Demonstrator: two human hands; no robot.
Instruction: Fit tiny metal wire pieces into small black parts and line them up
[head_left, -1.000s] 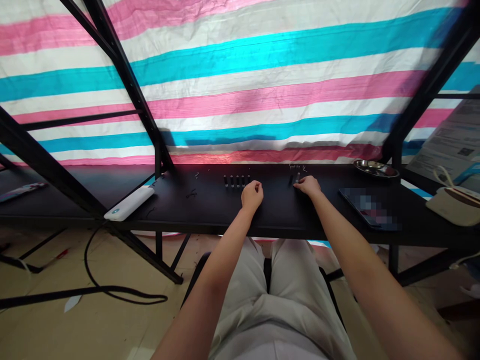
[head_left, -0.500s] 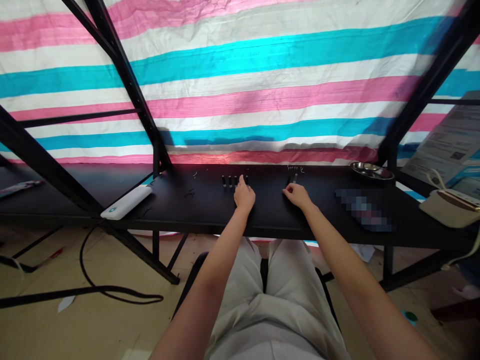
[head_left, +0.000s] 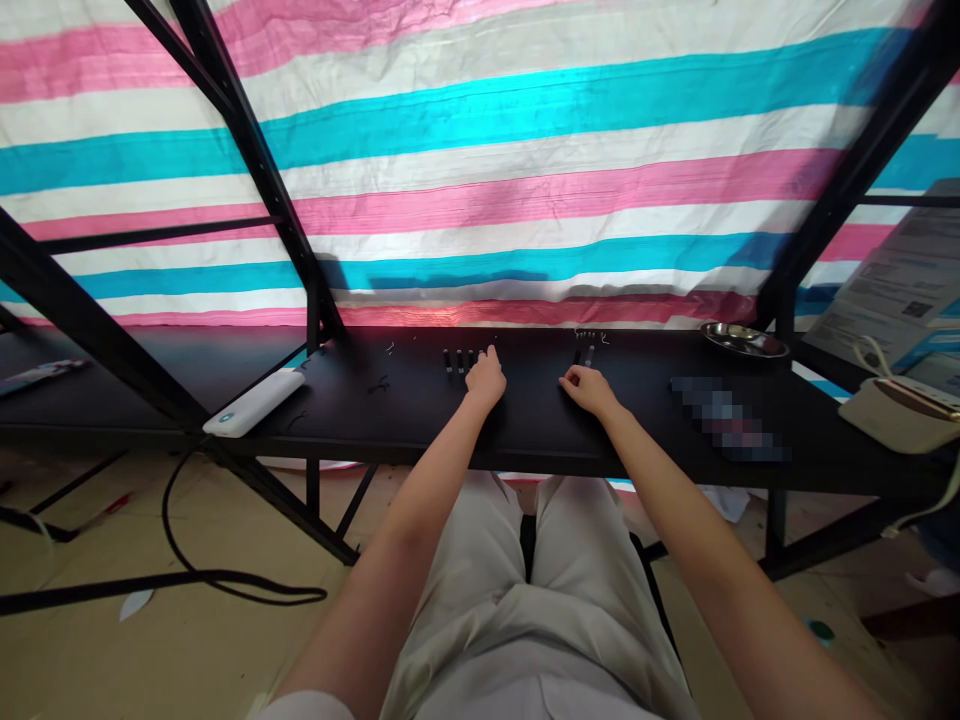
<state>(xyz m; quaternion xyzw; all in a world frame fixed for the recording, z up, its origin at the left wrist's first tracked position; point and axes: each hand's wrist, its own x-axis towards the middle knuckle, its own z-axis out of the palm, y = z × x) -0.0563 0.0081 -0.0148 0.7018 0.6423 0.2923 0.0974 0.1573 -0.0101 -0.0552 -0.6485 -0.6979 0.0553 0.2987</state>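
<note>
Small black sticks with pale bands [head_left: 460,362] stand side by side in a short row on the black table [head_left: 405,420]. At the right end of this row is my left hand [head_left: 487,380], its index finger reaching forward and the others bent; what lies under its fingertips is hidden. My right hand [head_left: 589,390] is closed in a pinch over the tabletop, and I cannot make out what it holds. Just beyond its fingers lie a dark stick [head_left: 577,357] and a greyer stick [head_left: 590,355].
A row of tiny pale pieces [head_left: 591,335] lies at the back edge. To the right are a shiny metal dish [head_left: 744,341], a blurred flat item [head_left: 727,418] and a beige bag [head_left: 900,415]. A white power strip [head_left: 255,402] sits left, beside black frame posts [head_left: 262,180].
My left hand has shifted slightly left and nearer to me, and the stick that showed at its right is now hidden. My right hand has moved a little left.
</note>
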